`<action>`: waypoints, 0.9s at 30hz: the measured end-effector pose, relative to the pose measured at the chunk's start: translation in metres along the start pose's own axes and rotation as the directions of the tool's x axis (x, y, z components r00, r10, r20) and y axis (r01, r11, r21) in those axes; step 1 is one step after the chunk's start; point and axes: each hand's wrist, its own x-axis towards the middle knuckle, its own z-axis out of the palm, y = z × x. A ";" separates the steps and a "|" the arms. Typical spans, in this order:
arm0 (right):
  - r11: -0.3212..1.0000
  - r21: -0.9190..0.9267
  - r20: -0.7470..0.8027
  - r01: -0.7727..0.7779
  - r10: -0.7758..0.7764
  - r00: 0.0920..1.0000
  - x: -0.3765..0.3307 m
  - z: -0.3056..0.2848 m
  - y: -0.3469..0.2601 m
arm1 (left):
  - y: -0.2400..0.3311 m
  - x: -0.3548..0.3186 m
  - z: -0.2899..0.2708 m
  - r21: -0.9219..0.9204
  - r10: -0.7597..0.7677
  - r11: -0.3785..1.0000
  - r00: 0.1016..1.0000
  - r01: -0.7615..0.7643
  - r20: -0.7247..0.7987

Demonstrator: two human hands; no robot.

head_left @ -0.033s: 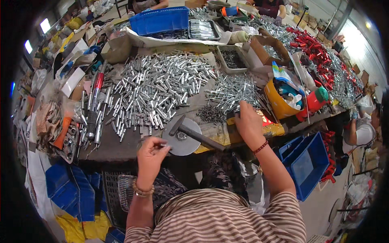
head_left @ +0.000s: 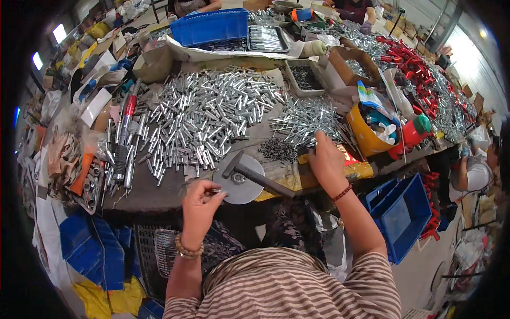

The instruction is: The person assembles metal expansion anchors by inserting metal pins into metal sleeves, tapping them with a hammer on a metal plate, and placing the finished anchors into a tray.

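My left hand (head_left: pixel 201 206) is pinched at the left rim of a round grey metal disc (head_left: pixel 245 198). A small metallic glint shows at its fingertips, too small to name. Across the disc lies a hammer (head_left: pixel 260 177), its head over the disc and its handle pointing right toward me. My right hand (head_left: pixel 326 162) is curled at the near edge of a heap of thin silver pins (head_left: pixel 305 119); whatever its fingers hold is hidden. Small dark screw-like pieces (head_left: pixel 277 150) lie just left of that hand. A broad heap of silver metal tubes (head_left: pixel 207 111) spreads beyond the disc.
A yellow bucket (head_left: pixel 361 130) of odds and ends stands right of my right hand, beside a red bottle with a green cap (head_left: pixel 417 128). Long rods and tools (head_left: pixel 123 141) line the left. A blue crate (head_left: pixel 210 27) sits at the back; blue bins (head_left: pixel 404 212) stand below right.
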 end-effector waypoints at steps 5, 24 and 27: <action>0.985 -0.013 0.108 -0.173 0.173 0.979 -0.005 -0.016 -0.007 | 0.006 -0.003 -0.002 0.040 -0.041 0.998 0.999 0.040 0.020; 0.724 0.405 0.031 0.558 -0.621 0.783 -0.061 -0.018 -0.105 | 0.007 0.000 -0.005 0.558 0.353 0.755 0.931 -0.343 0.094; 0.734 0.384 0.003 0.561 -0.608 0.794 -0.061 -0.014 -0.104 | 0.007 0.000 -0.006 0.539 0.345 0.772 0.934 -0.337 0.090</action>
